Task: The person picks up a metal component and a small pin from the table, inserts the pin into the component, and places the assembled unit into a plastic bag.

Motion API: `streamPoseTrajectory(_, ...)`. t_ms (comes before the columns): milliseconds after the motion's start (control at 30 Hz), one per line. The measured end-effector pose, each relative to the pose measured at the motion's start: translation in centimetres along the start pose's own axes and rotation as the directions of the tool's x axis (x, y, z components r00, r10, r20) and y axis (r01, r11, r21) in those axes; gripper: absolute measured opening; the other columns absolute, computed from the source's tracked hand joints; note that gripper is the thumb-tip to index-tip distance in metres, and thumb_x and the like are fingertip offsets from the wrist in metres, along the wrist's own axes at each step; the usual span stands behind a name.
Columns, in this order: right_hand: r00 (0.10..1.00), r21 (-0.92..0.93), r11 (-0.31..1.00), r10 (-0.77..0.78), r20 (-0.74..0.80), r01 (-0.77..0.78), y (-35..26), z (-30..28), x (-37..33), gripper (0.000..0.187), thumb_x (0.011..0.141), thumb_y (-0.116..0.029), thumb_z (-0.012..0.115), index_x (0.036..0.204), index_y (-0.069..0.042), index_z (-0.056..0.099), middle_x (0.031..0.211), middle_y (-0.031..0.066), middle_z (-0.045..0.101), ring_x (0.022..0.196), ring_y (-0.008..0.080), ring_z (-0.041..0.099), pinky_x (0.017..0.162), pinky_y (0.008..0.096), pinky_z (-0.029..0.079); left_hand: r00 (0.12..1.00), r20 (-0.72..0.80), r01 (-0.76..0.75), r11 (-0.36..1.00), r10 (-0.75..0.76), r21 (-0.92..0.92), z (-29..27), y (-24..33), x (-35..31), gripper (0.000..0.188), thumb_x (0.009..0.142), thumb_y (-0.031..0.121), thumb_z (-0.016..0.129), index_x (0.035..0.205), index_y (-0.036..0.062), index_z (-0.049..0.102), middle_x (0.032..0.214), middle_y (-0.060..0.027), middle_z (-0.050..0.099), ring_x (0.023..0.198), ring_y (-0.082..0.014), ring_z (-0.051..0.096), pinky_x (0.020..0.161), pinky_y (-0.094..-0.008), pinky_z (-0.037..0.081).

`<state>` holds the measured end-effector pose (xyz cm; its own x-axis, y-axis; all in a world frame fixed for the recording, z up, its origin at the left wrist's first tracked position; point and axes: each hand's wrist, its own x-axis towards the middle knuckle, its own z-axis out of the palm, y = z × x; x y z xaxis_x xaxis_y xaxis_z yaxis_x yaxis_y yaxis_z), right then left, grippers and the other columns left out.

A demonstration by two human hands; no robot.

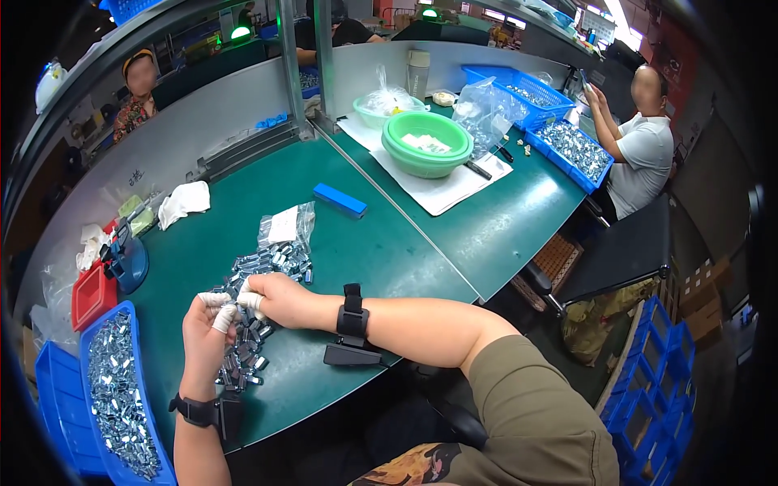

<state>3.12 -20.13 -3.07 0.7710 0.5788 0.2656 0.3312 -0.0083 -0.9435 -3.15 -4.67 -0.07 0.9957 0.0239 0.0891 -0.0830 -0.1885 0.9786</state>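
Both my hands meet over a loose pile of small shiny metal parts (247,356) on the green table. My left hand (207,328) has its fingers closed in a pinch, with white covers on several fingertips. My right hand (282,301), also with white-covered fingertips, pinches right against it. Whatever sits between the fingers is too small and hidden to make out. Just beyond the hands, a clear plastic bag (304,223) with a white label lies at the far end of the pile. Farther off rests a blue bar-shaped block (339,200).
At the left stands a blue tray (144,387) full of metal parts, near a red container (95,296). White cloth (185,202) lies by the partition. Green basins (413,164) and blue baskets (577,172) of parts occupy the right side. A seated person (640,154) is beyond, holding a phone.
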Motion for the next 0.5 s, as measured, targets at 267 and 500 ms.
streamPoseTrajectory(267, 0.998, -0.046, 0.999, 0.003, 0.056, -0.001, -0.3, 0.2, -0.3, 0.014, 0.085, -0.014, 0.049, 0.082, -0.002, 0.054, 0.065, 0.0006, 0.052, 0.057, 0.0078, 0.047, 0.052, 0.0240, 0.040, 1.000, -0.016, -0.026, 1.000, 0.026, -0.016, -0.5, 0.1, -0.2, 0.010, 0.081, 0.002, 0.053, 0.090, 0.0027, 0.048, 0.070, -0.0026, 0.056, 0.051, -0.0038, 0.047, 0.042, -0.0165, 0.036)
streamPoseTrajectory(500, 0.996, -0.041, 0.998, 0.060, 0.071, -0.057, -0.9, 0.6, -0.5, 0.014, 0.086, -0.014, 0.049, 0.084, -0.002, 0.054, 0.068, -0.0009, 0.050, 0.061, 0.0063, 0.044, 0.055, 0.0224, 0.039, 1.000, 0.022, -0.005, 1.000, 0.005, -0.029, -1.1, -0.7, -0.7, 0.011, 0.080, 0.001, 0.053, 0.089, 0.0026, 0.048, 0.070, -0.0026, 0.056, 0.051, -0.0040, 0.047, 0.041, -0.0167, 0.037)
